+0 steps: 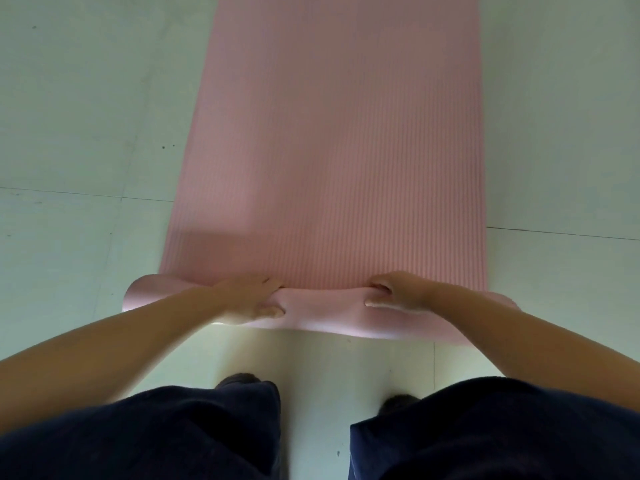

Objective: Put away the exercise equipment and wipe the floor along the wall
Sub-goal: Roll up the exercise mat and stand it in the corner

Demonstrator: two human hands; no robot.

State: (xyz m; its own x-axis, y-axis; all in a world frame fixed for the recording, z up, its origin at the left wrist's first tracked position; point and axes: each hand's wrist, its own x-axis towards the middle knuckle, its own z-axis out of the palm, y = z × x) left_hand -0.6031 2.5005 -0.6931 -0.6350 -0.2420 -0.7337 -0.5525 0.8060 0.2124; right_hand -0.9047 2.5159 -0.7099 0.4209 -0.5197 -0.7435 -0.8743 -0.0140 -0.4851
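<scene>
Pale floor (pixel 86 133); both hands' grip pinches pink mat (pixel 329 150) roll.

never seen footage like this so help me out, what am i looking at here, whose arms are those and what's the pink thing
There is no machine here. One camera is worn on a person's head and looks down, so the arms are the wearer's own. The pink thing is an exercise mat spread on a pale tiled floor. Its near end is curled into a small roll. The left hand and the right hand both grip that roll, fingers over the top and thumbs on the near side. Below are the person's dark trousers and shoes.
</scene>
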